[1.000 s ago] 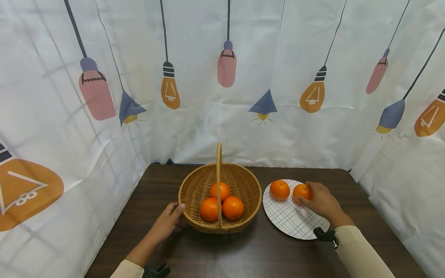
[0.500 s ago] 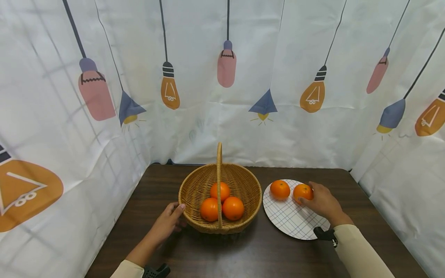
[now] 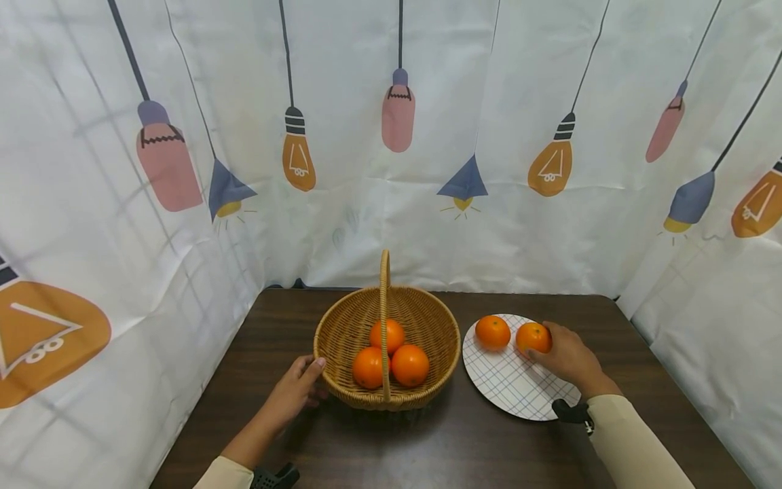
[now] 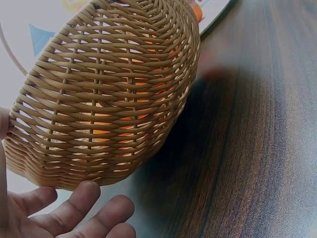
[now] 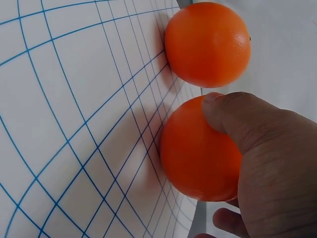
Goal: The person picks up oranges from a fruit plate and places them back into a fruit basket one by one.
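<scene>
A round wicker basket (image 3: 421, 299) with a tall handle holds three oranges, one of them the front right orange (image 3: 410, 365). At its left side is my left hand (image 3: 296, 394), the thumb on the rim and the fingers at the outer wall, as the left wrist view of the woven side (image 4: 109, 94) also shows. My right hand (image 3: 571, 356) holds an orange (image 5: 198, 153) on a white plate (image 3: 516, 390) with blue grid lines. The thumb lies on the fruit's near side; the other fingers are mostly hidden behind it. A second orange (image 3: 492, 333) sits just left of it.
Everything stands on a dark wood-grain table (image 3: 421, 455). The plate lies right of the basket, a narrow gap between them. A white curtain (image 3: 391, 217) printed with hanging lamps encloses the table's back and sides. Each wrist wears a dark strap.
</scene>
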A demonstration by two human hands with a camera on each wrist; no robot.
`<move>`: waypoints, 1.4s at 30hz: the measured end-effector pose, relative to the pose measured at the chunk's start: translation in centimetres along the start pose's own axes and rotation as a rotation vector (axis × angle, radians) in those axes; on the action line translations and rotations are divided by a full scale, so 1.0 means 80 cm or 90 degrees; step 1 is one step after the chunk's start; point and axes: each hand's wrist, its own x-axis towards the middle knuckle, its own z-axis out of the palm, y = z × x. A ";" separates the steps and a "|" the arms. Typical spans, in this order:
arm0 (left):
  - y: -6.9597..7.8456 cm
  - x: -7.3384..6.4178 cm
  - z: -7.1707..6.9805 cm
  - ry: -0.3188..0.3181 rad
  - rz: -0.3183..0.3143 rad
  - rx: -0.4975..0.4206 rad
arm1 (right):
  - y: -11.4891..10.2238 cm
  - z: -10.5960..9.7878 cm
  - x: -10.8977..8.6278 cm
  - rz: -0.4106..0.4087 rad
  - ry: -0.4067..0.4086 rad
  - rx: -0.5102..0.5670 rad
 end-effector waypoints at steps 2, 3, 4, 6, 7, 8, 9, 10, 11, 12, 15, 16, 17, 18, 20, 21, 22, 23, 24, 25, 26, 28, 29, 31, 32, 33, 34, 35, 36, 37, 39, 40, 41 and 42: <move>-0.001 0.001 0.000 0.000 0.000 0.001 | 0.000 0.000 0.000 0.001 0.000 0.001; -0.002 0.001 -0.001 0.000 0.000 0.001 | 0.001 0.001 0.000 0.000 0.001 0.002; -0.002 0.002 -0.001 0.002 0.000 0.002 | 0.002 0.001 0.000 0.001 0.001 0.004; -0.003 0.003 -0.001 0.002 0.000 0.002 | 0.002 0.003 -0.001 0.005 0.000 0.005; -0.004 0.003 -0.001 0.001 0.001 0.003 | 0.002 0.003 -0.002 0.006 0.001 0.006; -0.004 0.003 -0.001 0.002 0.001 0.002 | 0.002 0.004 -0.003 0.007 0.000 0.008; -0.004 0.003 -0.001 0.002 0.001 0.001 | 0.002 0.004 -0.004 0.008 0.000 0.009; -0.004 0.003 -0.001 0.002 0.001 0.001 | 0.001 0.004 -0.005 0.011 -0.001 0.011; -0.005 0.003 -0.002 0.002 0.001 0.002 | 0.000 0.003 -0.006 0.012 -0.001 0.011; -0.005 0.004 -0.002 0.002 0.001 0.003 | 0.000 0.003 -0.007 0.011 0.000 0.012; -0.007 0.005 -0.002 0.002 0.001 0.007 | -0.001 0.004 -0.010 0.011 0.003 0.018; -0.007 0.005 -0.002 0.003 0.001 0.009 | -0.001 0.004 -0.011 0.011 0.004 0.020; -0.008 0.005 -0.002 0.003 0.001 0.010 | 0.000 0.005 -0.011 0.010 0.004 0.022; -0.008 0.005 -0.002 0.003 0.001 0.010 | 0.000 0.005 -0.012 0.010 0.005 0.024; -0.008 0.006 -0.002 0.004 0.002 0.010 | 0.001 0.007 -0.013 0.011 0.007 0.026; -0.008 0.006 -0.002 0.005 0.002 0.010 | 0.002 0.007 -0.013 0.010 0.008 0.026; -0.007 0.005 -0.002 0.004 0.003 0.010 | 0.002 0.008 -0.014 0.010 0.009 0.024; -0.007 0.005 -0.002 0.004 0.004 0.011 | 0.002 0.008 -0.014 0.007 0.010 0.023; -0.006 0.005 -0.002 0.003 0.005 0.013 | 0.001 0.007 -0.015 0.007 0.012 0.021; -0.006 0.004 -0.002 0.002 0.006 0.014 | 0.000 0.007 -0.016 0.005 0.014 0.019; -0.005 0.004 -0.003 0.002 0.007 0.015 | 0.000 0.006 -0.016 0.003 0.017 0.017; -0.004 0.003 -0.003 0.000 0.008 0.016 | -0.002 0.004 -0.019 -0.003 0.023 0.016; -0.003 0.002 -0.003 -0.001 0.008 0.018 | -0.003 0.003 -0.019 -0.007 0.028 0.017; -0.002 0.002 -0.003 -0.001 0.009 0.018 | -0.005 0.001 -0.021 -0.015 0.038 0.017; -0.002 0.002 -0.002 -0.001 0.010 0.017 | -0.007 -0.001 -0.021 -0.020 0.042 0.017; -0.002 0.001 -0.002 -0.001 0.011 0.016 | -0.008 -0.002 -0.022 -0.026 0.046 0.017; -0.001 0.001 -0.002 0.000 0.012 0.017 | -0.009 -0.003 -0.022 -0.033 0.050 0.017; -0.001 0.001 -0.002 0.001 0.013 0.017 | -0.011 -0.004 -0.022 -0.037 0.054 0.016; 0.000 0.001 -0.002 0.003 0.013 0.016 | -0.013 -0.005 -0.022 -0.040 0.055 0.015; 0.000 0.001 -0.002 0.004 0.015 0.017 | -0.014 -0.006 -0.022 -0.043 0.057 0.013; 0.001 0.000 -0.001 0.006 0.014 0.017 | -0.018 -0.008 -0.023 -0.048 0.059 0.010; 0.001 0.000 -0.001 0.008 0.013 0.017 | -0.020 -0.009 -0.023 -0.049 0.060 0.009; 0.001 0.000 -0.001 0.008 0.013 0.018 | -0.023 -0.010 -0.023 -0.050 0.061 0.008; 0.000 0.000 -0.001 0.009 0.012 0.018 | -0.025 -0.011 -0.023 -0.050 0.061 0.008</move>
